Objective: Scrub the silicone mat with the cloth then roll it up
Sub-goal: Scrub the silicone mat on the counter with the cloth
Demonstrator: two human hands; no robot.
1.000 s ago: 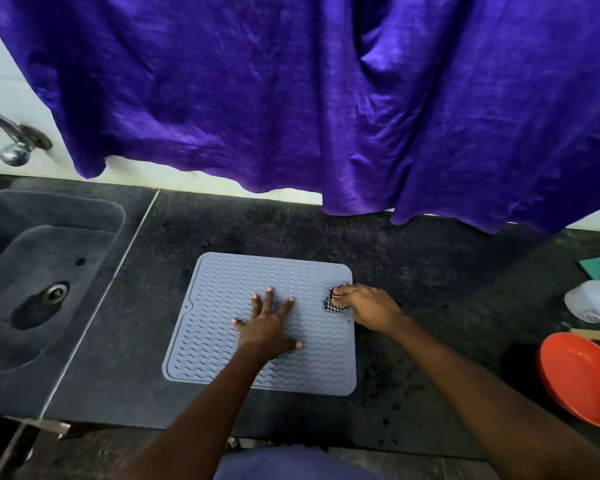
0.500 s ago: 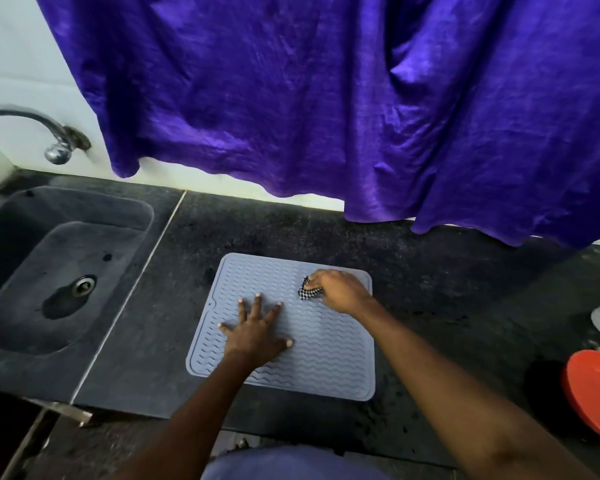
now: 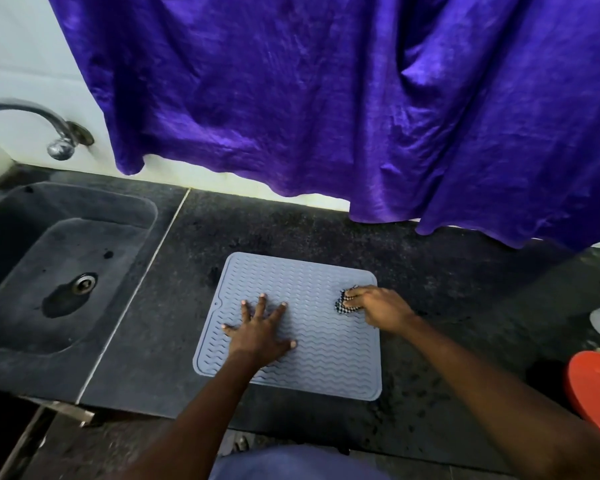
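A purple curtain (image 3: 326,98) hangs over the wall behind a dark tabletop (image 3: 430,278). A dark sink (image 3: 49,265) is set into the tabletop at the left. A grey mat (image 3: 309,282) with wavy ridges lies flat on the tabletop, right of the sink. A red bowl (image 3: 596,386) sits at the far right edge. The left hand (image 3: 260,332) presses flat on the mat's left half, fingers spread. The right hand (image 3: 381,308), near the mat's right edge, grips a small checked cloth (image 3: 343,303) bunched against the mat.
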